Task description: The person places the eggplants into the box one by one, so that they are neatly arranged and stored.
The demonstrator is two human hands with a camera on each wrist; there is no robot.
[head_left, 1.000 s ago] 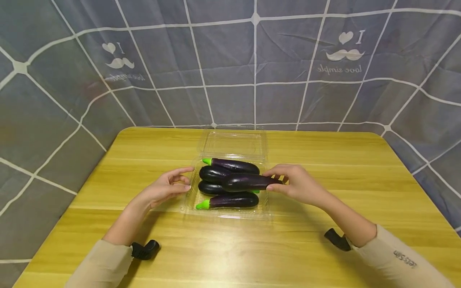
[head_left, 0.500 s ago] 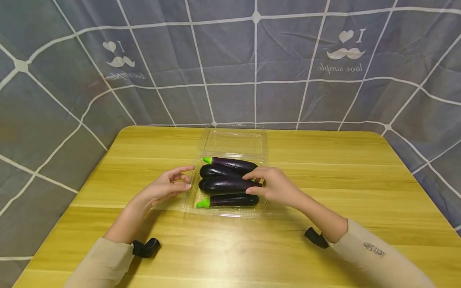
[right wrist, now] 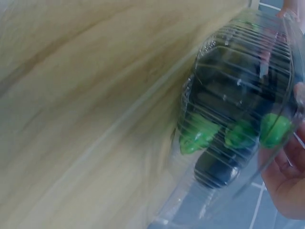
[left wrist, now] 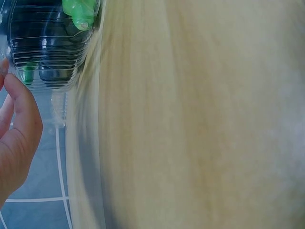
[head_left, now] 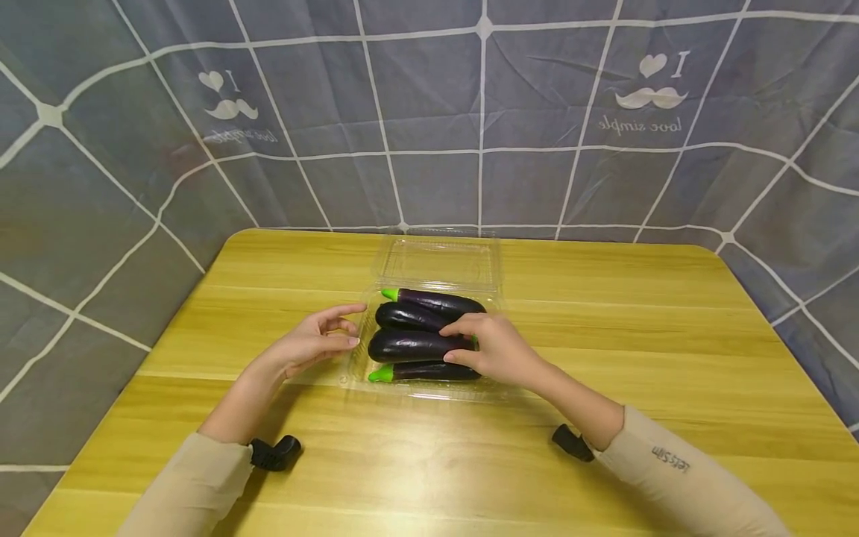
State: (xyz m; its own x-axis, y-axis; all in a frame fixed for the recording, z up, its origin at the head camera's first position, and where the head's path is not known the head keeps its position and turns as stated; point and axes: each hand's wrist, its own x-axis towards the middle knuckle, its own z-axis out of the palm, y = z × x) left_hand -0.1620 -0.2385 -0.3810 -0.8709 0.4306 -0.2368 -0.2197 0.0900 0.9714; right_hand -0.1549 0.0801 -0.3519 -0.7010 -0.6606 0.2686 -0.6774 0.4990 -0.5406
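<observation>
Several dark purple eggplants with green stems lie crosswise in a clear plastic container. My right hand holds the stem end of one eggplant, thumb at the near side and fingers at the far side. That eggplant lies on top of the others, between a rear eggplant and the front eggplant. Its stem shows green behind the container wall in the right wrist view. My left hand rests at the container's left rim, thumb and index finger spread apart, holding no eggplant.
The container's hinged clear lid stands open toward the back of the wooden table. A grey curtain with white lines surrounds the table's back and sides. Black wrist cameras hang below both sleeves.
My right hand has moved left and lowered the eggplant onto the others in the container. My left hand has stayed at the left rim.
</observation>
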